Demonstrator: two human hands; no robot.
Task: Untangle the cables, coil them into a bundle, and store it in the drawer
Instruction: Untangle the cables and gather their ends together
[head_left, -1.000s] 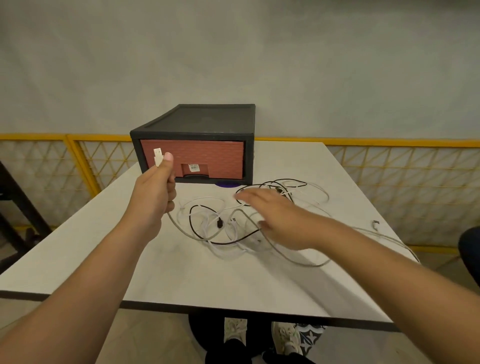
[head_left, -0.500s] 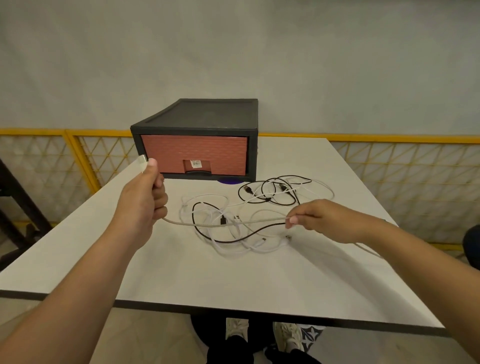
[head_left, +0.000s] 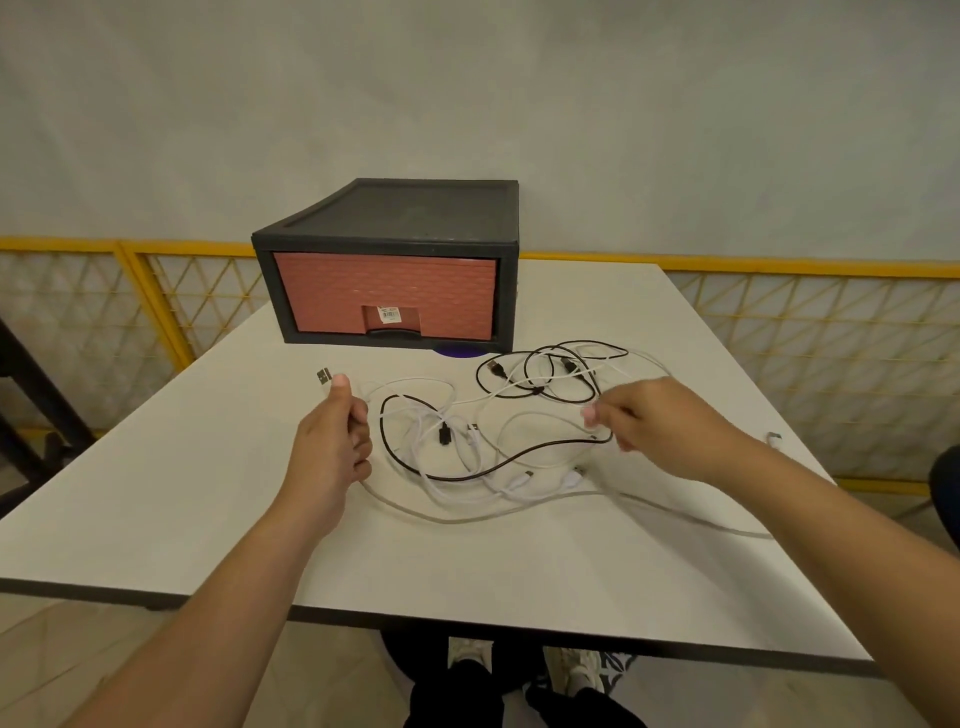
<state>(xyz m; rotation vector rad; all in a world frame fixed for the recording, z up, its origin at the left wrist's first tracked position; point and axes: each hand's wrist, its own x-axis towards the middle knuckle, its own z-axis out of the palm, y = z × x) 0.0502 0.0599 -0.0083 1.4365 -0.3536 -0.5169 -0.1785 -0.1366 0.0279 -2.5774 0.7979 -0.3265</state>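
Well, nearest of all, a pair of pale shoes (head_left: 470, 656) shows under the front edge of the white table (head_left: 208, 519), and both bare arms reach out over the tabletop.

The left hand (head_left: 332, 441) is clenched round a grey-white cable (head_left: 452, 519). Its USB plug (head_left: 324, 375) sticks up just past the thumb. From under that fist the cable trails across the table, sags toward the near side and runs off to the right beneath the other forearm.

The right hand (head_left: 660, 426) hovers low on the right side of the tangle of cables (head_left: 470, 441), thumb and fingertips drawn close together. It is blurred, so I cannot tell whether it has hold of a strand or is only touching one.

Between the two hands, white leads lie looped over one another, with a black cable (head_left: 550, 445) winding through them. Just beyond, a second black lead (head_left: 540, 387) sits in loose rings mixed with more white wire. A loose white connector (head_left: 774, 440) lies near the table's right edge.

Farther back stands the dark grey cabinet (head_left: 410, 208), its reddish drawer (head_left: 332, 296) pushed fully in, with a purple disc (head_left: 457, 352) peeking out at its front right corner. Behind are a yellow mesh fence (head_left: 805, 338) and a plain wall (head_left: 467, 78).
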